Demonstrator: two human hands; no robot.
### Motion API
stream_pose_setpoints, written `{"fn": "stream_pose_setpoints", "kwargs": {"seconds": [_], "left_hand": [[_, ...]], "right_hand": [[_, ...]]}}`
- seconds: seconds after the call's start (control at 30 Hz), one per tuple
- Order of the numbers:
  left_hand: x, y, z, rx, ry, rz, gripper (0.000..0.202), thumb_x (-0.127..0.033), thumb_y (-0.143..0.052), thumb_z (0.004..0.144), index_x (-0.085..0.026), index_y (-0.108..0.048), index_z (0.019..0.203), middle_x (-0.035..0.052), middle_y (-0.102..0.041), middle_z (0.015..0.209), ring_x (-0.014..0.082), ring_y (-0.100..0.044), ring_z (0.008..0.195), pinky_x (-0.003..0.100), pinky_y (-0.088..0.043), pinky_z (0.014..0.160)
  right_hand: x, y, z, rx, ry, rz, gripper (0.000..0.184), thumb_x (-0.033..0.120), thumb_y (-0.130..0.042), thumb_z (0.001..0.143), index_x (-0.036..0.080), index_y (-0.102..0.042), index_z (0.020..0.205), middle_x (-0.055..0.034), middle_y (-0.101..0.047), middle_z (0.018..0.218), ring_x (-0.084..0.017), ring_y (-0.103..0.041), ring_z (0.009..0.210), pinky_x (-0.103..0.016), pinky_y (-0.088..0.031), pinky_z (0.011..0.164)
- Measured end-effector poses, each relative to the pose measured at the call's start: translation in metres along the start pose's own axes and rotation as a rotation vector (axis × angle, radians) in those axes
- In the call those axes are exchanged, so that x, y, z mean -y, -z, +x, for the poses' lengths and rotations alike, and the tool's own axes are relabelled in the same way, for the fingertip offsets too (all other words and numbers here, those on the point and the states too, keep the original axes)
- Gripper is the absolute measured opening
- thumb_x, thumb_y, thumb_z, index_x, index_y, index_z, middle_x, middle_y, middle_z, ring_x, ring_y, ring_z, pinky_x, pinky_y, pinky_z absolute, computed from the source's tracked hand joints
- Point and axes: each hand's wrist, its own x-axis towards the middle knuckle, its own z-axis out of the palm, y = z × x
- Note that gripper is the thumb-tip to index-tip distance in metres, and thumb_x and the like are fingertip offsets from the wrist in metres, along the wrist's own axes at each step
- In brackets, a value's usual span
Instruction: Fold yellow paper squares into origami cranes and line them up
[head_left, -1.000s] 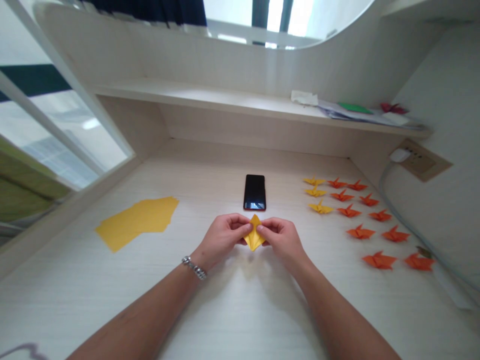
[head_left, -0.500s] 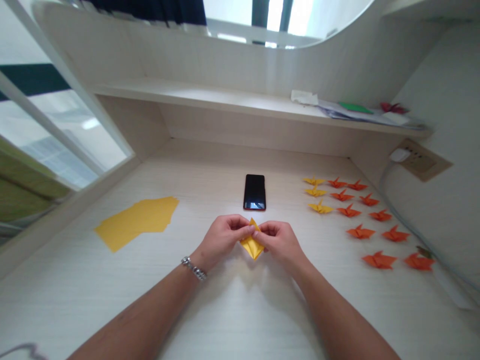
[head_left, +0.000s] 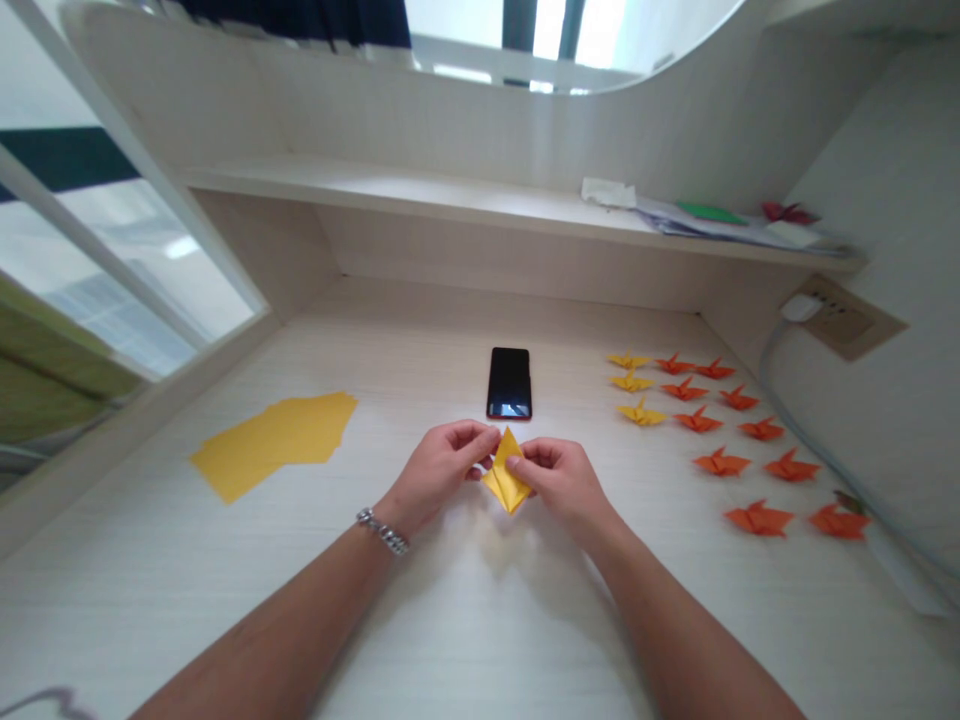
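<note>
A small folded piece of yellow origami paper (head_left: 509,484), shaped like a kite with a pointed top, is held above the desk. My right hand (head_left: 564,478) pinches its right side, thumb on the front face and fingers behind. My left hand (head_left: 447,464) is at the paper's left edge, fingers half curled and the thumb off the front face. Whether its fingertips touch the edge I cannot tell. Just beyond the hands lies a black phone (head_left: 509,383).
Yellow paper sheets (head_left: 274,440) lie overlapped on the left of the desk. Rows of orange paper cranes (head_left: 697,420) and yellow paper cranes (head_left: 641,413) stand at the right. A cable (head_left: 806,440) runs down from the wall socket (head_left: 844,318). A shelf (head_left: 450,200) spans the back.
My left thumb has come off the front of the folded paper, and the left hand has drawn slightly away, showing more of the paper. The right hand keeps its pinch.
</note>
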Motion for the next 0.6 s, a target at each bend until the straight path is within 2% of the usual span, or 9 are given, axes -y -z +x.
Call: {"fn": "stream_pose_setpoints", "kwargs": {"seconds": [0.13,0.3,0.47,0.6], "left_hand": [[-0.0033,-0.0024,-0.0026,0.122,0.028,-0.037,0.030,-0.035,-0.074,0.069,-0.014,-0.065,0.090,0.0047,-0.066,0.077,0.0133,-0.060,0.065,0.022,-0.046,0.056],[-0.0012,-0.0035,-0.0044,0.112,-0.001,-0.090,0.028,-0.029,-0.073,0.070,-0.013,-0.063,0.091,0.0053,-0.066,0.079,0.0135,-0.061,0.068,0.022,-0.049,0.058],[-0.0011,-0.0066,-0.0061,0.121,0.023,-0.135,0.039,-0.026,-0.075,0.067,-0.014,-0.061,0.102,0.0045,-0.065,0.079,0.0156,-0.063,0.071,0.028,-0.053,0.062],[-0.0001,-0.0087,-0.0061,0.118,-0.016,-0.157,0.046,-0.018,-0.077,0.063,-0.015,-0.061,0.106,0.0033,-0.064,0.080,0.0140,-0.062,0.071,0.028,-0.052,0.068]], "right_hand": [[0.0037,-0.0003,0.0001,-0.063,0.059,0.103,0.026,0.038,-0.069,0.071,0.014,-0.070,0.081,-0.0047,-0.069,0.070,-0.016,-0.062,0.061,-0.026,-0.048,0.055],[0.0013,-0.0003,0.0014,-0.091,0.100,0.081,0.025,0.037,-0.070,0.070,0.014,-0.070,0.081,-0.0046,-0.069,0.069,-0.017,-0.062,0.061,-0.026,-0.049,0.055],[-0.0008,-0.0002,0.0010,-0.120,0.150,0.046,0.026,0.038,-0.068,0.073,0.015,-0.069,0.082,-0.0059,-0.070,0.074,-0.017,-0.063,0.064,-0.028,-0.051,0.060],[0.0011,-0.0016,-0.0004,-0.172,0.201,-0.028,0.025,0.039,-0.065,0.075,0.016,-0.068,0.083,-0.0057,-0.069,0.075,-0.017,-0.063,0.065,-0.027,-0.050,0.059]]}}
